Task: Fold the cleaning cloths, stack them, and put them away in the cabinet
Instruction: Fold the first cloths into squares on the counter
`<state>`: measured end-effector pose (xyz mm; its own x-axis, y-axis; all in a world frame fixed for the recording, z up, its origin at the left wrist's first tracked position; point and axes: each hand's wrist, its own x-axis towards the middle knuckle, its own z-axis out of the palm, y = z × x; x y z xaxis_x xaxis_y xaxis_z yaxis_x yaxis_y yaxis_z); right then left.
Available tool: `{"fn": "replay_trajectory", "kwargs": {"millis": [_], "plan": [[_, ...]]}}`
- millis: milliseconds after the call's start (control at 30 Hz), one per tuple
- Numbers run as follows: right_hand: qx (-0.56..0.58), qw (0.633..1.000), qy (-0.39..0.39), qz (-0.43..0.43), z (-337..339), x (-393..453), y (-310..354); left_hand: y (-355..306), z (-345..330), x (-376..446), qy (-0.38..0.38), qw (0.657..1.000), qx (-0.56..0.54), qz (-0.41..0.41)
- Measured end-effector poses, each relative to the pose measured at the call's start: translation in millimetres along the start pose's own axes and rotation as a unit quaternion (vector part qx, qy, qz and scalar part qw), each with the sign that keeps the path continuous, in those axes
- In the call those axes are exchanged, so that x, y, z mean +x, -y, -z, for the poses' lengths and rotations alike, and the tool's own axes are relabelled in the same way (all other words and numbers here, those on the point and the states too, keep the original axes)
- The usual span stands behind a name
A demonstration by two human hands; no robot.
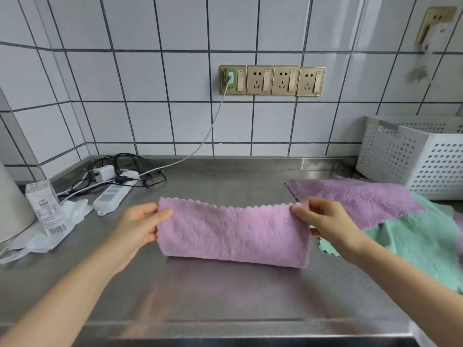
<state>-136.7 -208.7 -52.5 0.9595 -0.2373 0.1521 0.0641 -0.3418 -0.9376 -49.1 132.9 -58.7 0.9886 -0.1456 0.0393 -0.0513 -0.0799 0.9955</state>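
A purple cleaning cloth (233, 234) with scalloped edges hangs doubled over the steel counter (225, 296), its fold resting on the metal. My left hand (140, 226) pinches its upper left corner and my right hand (325, 221) pinches its upper right corner. To the right, a second purple cloth (355, 196) lies flat over a mint green cloth (411, 241). No cabinet is in view.
A white perforated basket (411, 159) stands at the back right. At the back left lie a power strip (110, 196), tangled cables (130, 171), a small carton (46, 206) and a plastic bag (45, 236). Wall sockets (273, 80) sit on the tiled wall.
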Motion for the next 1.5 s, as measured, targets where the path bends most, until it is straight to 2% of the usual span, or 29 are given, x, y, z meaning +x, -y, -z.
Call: {"fn": "replay_trajectory", "kwargs": {"millis": [67, 200, 300, 400, 500, 667, 833, 867, 933, 967, 1000, 1033, 1067, 1133, 1200, 1267, 1333, 1433, 1500], "plan": [[-0.032, 0.998, -0.033, -0.047, -12, 28, -16, 11, -13, 27, -0.032, 0.998, 0.058, 0.015], [-0.101, 0.983, -0.050, -0.144, -24, 58, -54, 47, -31, 56, -0.067, 0.980, 0.185, 0.025], [-0.159, 0.975, -0.089, -0.125, -26, 62, -65, 58, -30, 65, -0.099, 0.974, 0.204, 0.004], [-0.203, 0.966, -0.129, -0.100, -27, 66, -66, 61, -30, 73, -0.096, 0.962, 0.252, -0.042], [-0.218, 0.961, -0.138, -0.103, -29, 68, -67, 62, -32, 81, -0.095, 0.950, 0.292, -0.055], [-0.255, 0.952, -0.133, -0.108, -30, 67, -59, 65, -33, 90, -0.104, 0.936, 0.334, -0.034], [-0.228, 0.956, -0.121, -0.135, -28, 65, -54, 64, -34, 87, -0.124, 0.933, 0.337, -0.010], [-0.200, 0.961, -0.117, -0.149, -27, 63, -49, 60, -34, 82, -0.131, 0.928, 0.349, -0.006], [-0.161, 0.968, -0.110, -0.159, -23, 56, -41, 51, -36, 64, -0.154, 0.880, 0.444, -0.068], [-0.204, 0.965, -0.107, -0.128, -21, 53, -39, 48, -39, 53, -0.156, 0.852, 0.480, -0.140], [-0.286, 0.949, -0.109, -0.072, -20, 47, -37, 45, -45, 38, -0.133, 0.840, 0.480, -0.216], [-0.365, 0.924, -0.110, 0.006, -22, 39, -34, 42, -52, 22, -0.070, 0.841, 0.467, -0.264], [-0.410, 0.902, -0.100, 0.095, -28, 28, -31, 41, -61, 8, 0.015, 0.846, 0.455, -0.279], [-0.430, 0.871, -0.004, 0.236, -44, 6, -24, 43, -79, -14, 0.175, 0.833, 0.467, -0.241], [-0.446, 0.833, 0.090, 0.316, -58, -12, -28, 49, -89, -25, 0.238, 0.801, 0.511, -0.201], [-0.461, 0.819, 0.129, 0.315, -60, -22, -39, 54, -87, -29, 0.238, 0.794, 0.530, -0.178], [-0.456, 0.832, 0.144, 0.281, -50, -28, -50, 55, -74, -31, 0.230, 0.799, 0.530, -0.165], [-0.472, 0.829, 0.110, 0.280, -24, -35, -61, 60, -49, -34, 0.220, 0.802, 0.540, -0.133], [-0.480, 0.823, 0.086, 0.291, -10, -39, -64, 58, -38, -40, 0.177, 0.803, 0.562, -0.093]]}}
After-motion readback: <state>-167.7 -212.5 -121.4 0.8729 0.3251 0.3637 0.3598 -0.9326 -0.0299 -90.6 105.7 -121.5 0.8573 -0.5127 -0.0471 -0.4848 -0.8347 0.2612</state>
